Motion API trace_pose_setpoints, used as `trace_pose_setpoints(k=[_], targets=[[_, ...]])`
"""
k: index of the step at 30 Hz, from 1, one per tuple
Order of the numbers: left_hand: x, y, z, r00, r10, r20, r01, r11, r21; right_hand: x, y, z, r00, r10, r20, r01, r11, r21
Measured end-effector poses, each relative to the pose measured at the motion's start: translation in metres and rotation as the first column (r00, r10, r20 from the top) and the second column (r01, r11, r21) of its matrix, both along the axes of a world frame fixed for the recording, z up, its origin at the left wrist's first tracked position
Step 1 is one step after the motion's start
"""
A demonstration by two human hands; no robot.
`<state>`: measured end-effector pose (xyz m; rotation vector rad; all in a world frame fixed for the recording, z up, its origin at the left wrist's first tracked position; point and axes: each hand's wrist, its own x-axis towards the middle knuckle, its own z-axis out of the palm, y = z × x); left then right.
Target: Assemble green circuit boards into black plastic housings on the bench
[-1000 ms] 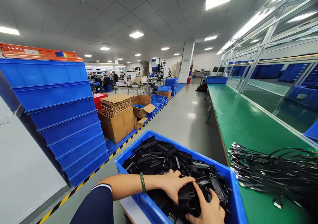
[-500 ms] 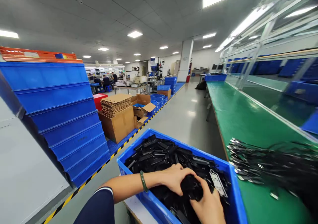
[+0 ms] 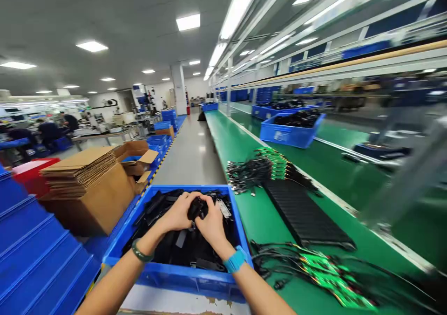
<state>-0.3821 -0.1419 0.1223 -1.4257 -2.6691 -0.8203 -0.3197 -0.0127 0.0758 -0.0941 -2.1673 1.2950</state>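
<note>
My left hand (image 3: 179,212) and my right hand (image 3: 211,224) are curled around a clump of small black parts (image 3: 197,208), thumbs and fingers nearly meeting. The clump's exact kind is hard to make out. Both hands are over a blue plastic bin (image 3: 181,277) full of loose black plastic pieces (image 3: 157,207). A pale, silvery flat piece (image 3: 223,209) lies among them, just right of my right hand. A dark green bangle circles my left wrist and a blue band my right.
Right of the bin runs a green workbench (image 3: 251,217) with a ribbed black tray (image 3: 307,212), cables with green circuit boards (image 3: 331,275), and blue bins (image 3: 289,133) farther back. Stacked blue crates (image 3: 38,259) and a cardboard box (image 3: 91,203) stand left. Seated people are far left.
My view has swung right, showing more of the bench, its circuit boards and bins. Both hands still clasp the black clump over the bin.
</note>
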Motion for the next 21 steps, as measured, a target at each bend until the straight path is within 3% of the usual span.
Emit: trace_pose_setpoints(k=[5,10,13,16,18,21], targets=[[0.021,0.044,0.03,0.989,-0.107,-0.103,0.113,0.992,0.053,0.037,0.035,0.034,0.986,-0.148,-0.081,0.152,0.987,0.05],[0.086,0.143,0.036,0.924,-0.371,-0.092,0.381,0.914,0.138,0.131,0.115,0.042,0.921,-0.383,-0.069,0.388,0.914,0.121],[0.144,0.215,0.017,0.842,-0.539,-0.001,0.532,0.832,0.16,0.207,0.17,0.028,0.856,-0.516,-0.01,0.511,0.845,0.154],[0.2,0.279,-0.019,0.741,-0.656,0.143,0.63,0.753,0.188,0.275,0.219,0.004,0.787,-0.614,0.064,0.592,0.78,0.202],[0.23,0.312,-0.046,0.693,-0.685,0.226,0.661,0.728,0.182,0.309,0.244,-0.014,0.75,-0.652,0.109,0.616,0.75,0.242],[0.259,0.346,-0.075,0.678,-0.679,0.281,0.668,0.729,0.151,0.339,0.274,-0.035,0.697,-0.695,0.175,0.63,0.71,0.315]])
